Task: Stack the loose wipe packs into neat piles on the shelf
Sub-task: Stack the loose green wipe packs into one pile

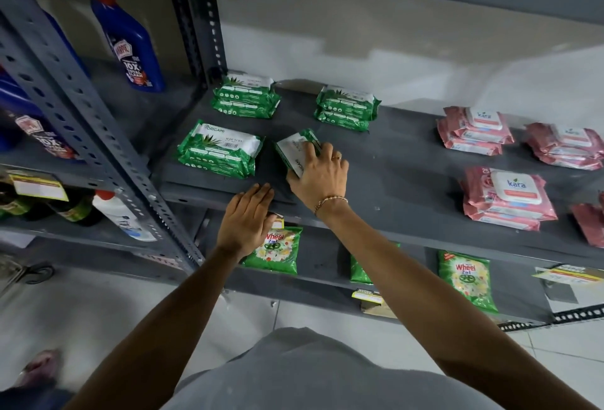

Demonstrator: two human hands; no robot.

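Green film crinkles under the right hand [318, 174], whose fingers clamp a tilted loose wipe pack [295, 148], one edge lifted off the grey shelf [408, 168], apparently so it can be carried onto a pile. Just left of that pack, the nearest green pile [219, 150] looks the likely target. The left hand [245, 218] lies flat and released on the shelf's front lip below the pack, grasping nothing, probably steadying the person. Behind the pack sit two more green piles [246, 96] and [346, 107], already squared. Well to its right, pink packs [508, 197] form their own stacks, kept apart by colour
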